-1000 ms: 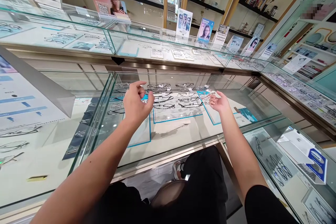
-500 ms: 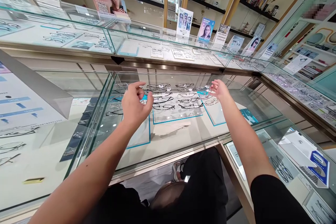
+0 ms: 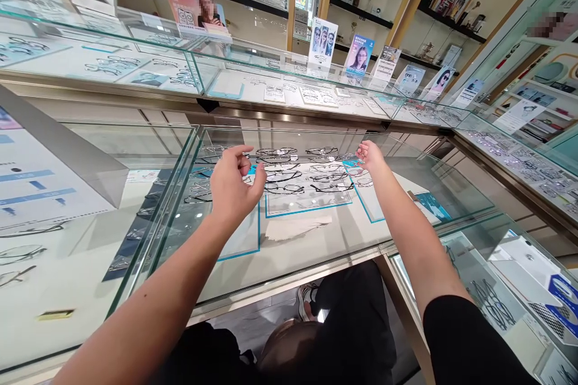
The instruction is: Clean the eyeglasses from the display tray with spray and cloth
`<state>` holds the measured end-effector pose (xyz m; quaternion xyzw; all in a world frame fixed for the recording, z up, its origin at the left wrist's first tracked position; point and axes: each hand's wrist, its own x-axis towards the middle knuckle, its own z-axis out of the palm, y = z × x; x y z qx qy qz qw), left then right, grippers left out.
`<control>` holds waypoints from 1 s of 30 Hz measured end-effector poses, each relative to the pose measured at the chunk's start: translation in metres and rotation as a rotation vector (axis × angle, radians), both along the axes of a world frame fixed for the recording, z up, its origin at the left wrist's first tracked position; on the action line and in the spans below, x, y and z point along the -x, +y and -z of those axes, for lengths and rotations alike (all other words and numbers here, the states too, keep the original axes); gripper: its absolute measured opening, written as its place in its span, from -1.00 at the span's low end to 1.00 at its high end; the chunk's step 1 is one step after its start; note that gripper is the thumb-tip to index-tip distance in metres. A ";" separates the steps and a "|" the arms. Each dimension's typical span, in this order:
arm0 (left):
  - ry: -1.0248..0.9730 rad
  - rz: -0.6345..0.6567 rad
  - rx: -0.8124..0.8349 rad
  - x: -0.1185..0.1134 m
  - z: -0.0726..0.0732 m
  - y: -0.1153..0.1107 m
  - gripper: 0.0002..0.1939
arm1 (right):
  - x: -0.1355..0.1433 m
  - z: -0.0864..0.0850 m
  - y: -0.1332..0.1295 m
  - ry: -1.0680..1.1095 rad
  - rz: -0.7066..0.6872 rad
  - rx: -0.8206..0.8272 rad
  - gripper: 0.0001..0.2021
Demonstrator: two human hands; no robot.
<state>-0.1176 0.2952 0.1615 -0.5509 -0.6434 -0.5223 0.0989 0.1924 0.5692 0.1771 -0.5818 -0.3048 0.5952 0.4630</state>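
Observation:
My left hand (image 3: 235,185) is over the left part of the glass display case, its fingers loosely bent and the thumb well apart, with nothing between them. Farther right, my right hand (image 3: 371,156) is over the case too, fingers partly curled and apart, with nothing visible in it. Between the hands, several eyeglasses (image 3: 284,189) stand in rows on a blue-edged white tray (image 3: 309,209). In front of the tray a pale cloth (image 3: 295,228) lies flat. Part of another blue-edged tray (image 3: 244,239) shows below my left hand.
A large printed card stand (image 3: 58,174) is at the left. Glass counters with more eyeglasses (image 3: 112,65) run along the back. Upright advertising cards (image 3: 322,42) stand on them. At the right is a white and blue box (image 3: 533,283). The case's front edge (image 3: 289,289) lies above my legs.
The view has shifted slightly. My right hand has moved a little left and its fingers look slightly more curled. My left hand keeps nearly the same pose.

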 end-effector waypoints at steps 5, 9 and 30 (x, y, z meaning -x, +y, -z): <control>-0.006 -0.013 0.017 0.000 0.000 0.000 -0.56 | 0.002 0.002 -0.001 0.021 0.005 -0.012 -0.88; -0.014 -0.017 0.026 0.000 -0.001 0.000 -0.56 | -0.002 -0.006 -0.005 0.050 -0.004 -0.051 -0.87; -0.385 0.238 0.112 0.005 -0.003 0.008 -0.83 | 0.095 -0.069 -0.138 0.477 -0.538 -0.331 -0.95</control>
